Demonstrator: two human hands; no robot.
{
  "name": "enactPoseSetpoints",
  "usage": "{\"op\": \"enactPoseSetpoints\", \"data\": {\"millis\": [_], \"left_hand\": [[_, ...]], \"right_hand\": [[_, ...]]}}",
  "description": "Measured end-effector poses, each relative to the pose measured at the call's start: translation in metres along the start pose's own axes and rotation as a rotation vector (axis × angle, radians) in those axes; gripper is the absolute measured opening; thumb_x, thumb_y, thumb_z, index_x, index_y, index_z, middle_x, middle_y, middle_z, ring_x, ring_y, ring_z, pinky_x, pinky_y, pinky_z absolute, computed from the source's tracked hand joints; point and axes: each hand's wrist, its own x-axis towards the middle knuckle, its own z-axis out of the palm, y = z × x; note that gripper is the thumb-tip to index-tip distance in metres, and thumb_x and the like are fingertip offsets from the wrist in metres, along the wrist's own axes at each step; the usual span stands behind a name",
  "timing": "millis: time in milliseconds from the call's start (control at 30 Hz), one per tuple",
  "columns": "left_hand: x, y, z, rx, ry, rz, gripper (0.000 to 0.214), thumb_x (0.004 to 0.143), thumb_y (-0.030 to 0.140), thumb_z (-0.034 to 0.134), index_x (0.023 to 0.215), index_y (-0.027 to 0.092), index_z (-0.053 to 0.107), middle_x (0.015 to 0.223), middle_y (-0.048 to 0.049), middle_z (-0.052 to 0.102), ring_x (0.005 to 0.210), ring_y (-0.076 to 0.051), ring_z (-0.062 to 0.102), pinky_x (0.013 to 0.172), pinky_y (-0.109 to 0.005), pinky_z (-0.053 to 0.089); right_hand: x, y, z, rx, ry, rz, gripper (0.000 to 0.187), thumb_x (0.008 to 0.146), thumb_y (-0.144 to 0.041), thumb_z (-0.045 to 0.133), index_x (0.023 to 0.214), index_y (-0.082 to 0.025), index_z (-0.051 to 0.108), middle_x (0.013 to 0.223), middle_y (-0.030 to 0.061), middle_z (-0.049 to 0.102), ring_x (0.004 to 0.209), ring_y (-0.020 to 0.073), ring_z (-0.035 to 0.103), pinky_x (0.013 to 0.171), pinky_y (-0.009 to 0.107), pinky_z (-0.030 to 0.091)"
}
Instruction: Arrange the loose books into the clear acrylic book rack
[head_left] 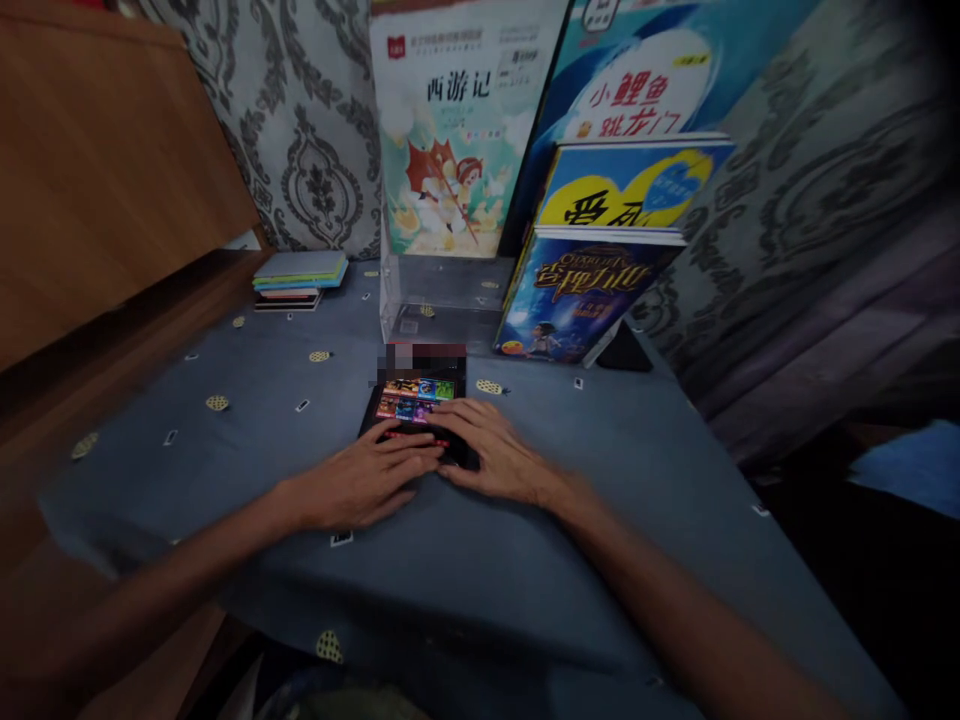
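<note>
A dark, flat rectangular thing [386, 405] with rows of small bright-coloured pictures lies on the cloth-covered table; whether it is a screen or a printed case I cannot tell. Its far part is blurred into blocks. My left hand [360, 482] rests palm down over its near left edge, fingers stretched out. From the right, my right hand [491, 450] lies over its near right corner, fingers extended across the pictures. The fingertips of both hands come close together at the near edge, where red marks show between them. Neither hand is wrapped around anything.
Behind stands a clear stand [442, 325] with a pale green book [454, 150]. Several upright books, including a dark blue one [581, 295], stand to its right. A small stack of thin books [300, 275] lies back left. The patterned blue-grey tablecloth [465, 590] drops at the front.
</note>
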Motion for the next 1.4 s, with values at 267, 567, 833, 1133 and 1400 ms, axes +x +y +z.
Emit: {"op": "enactPoseSetpoints", "data": {"millis": [267, 567, 833, 1133, 1400], "left_hand": [[-0.025, -0.025, 0.005, 0.165, 0.047, -0.248, 0.073, 0.095, 0.063, 0.044, 0.153, 0.02, 0.031, 0.159, -0.0167, 0.031, 0.15, -0.03, 0.025, 0.121, -0.056, 0.02], [-0.074, 0.029, 0.006, 0.21, -0.111, -0.117, 0.102, 0.078, 0.068, 0.066, 0.156, 0.021, 0.022, 0.158, -0.0202, 0.031, 0.148, -0.037, 0.028, 0.117, -0.065, 0.021], [-0.106, 0.073, 0.008, 0.295, 0.034, 0.038, 0.08, 0.086, 0.012, 0.057, 0.157, 0.02, 0.022, 0.148, -0.0113, 0.05, 0.138, -0.027, 0.047, 0.111, -0.041, 0.046], [-0.062, 0.05, -0.061, -0.207, 0.459, -0.121, 0.042, 0.096, 0.039, 0.056, 0.138, 0.038, 0.054, 0.11, -0.0013, 0.075, 0.098, -0.022, 0.071, 0.083, -0.035, 0.06], [0.033, -0.03, -0.064, -0.785, 0.897, -0.409, 0.04, 0.086, 0.054, 0.061, 0.104, 0.019, 0.06, 0.074, 0.0014, 0.062, 0.056, -0.009, 0.052, 0.046, -0.018, 0.045]], "right_hand": [[-0.005, -0.01, 0.003, 0.02, 0.007, 0.031, 0.052, 0.086, -0.039, 0.067, 0.135, -0.025, 0.056, 0.13, 0.0104, 0.063, 0.124, 0.0272, 0.053, 0.107, 0.052, 0.042], [-0.066, -0.077, 0.006, -0.072, -0.07, -0.044, 0.073, 0.081, -0.06, 0.069, 0.141, -0.022, 0.052, 0.144, 0.0152, 0.055, 0.137, 0.0309, 0.046, 0.111, 0.054, 0.043], [-0.102, -0.108, 0.026, -0.142, 0.091, -0.153, 0.049, 0.095, -0.018, 0.055, 0.142, -0.027, 0.05, 0.124, 0.0075, 0.071, 0.119, 0.0236, 0.064, 0.1, 0.043, 0.056], [-0.068, -0.083, -0.023, 0.153, 0.229, -0.022, 0.049, 0.093, -0.019, 0.05, 0.141, -0.03, 0.051, 0.121, 0.0077, 0.071, 0.111, 0.0252, 0.067, 0.091, 0.042, 0.059], [-0.002, -0.02, -0.016, 0.486, 0.429, 0.401, 0.04, 0.092, -0.054, 0.052, 0.077, -0.019, 0.068, 0.077, 0.0031, 0.07, 0.077, 0.0215, 0.066, 0.071, 0.033, 0.056]]}}
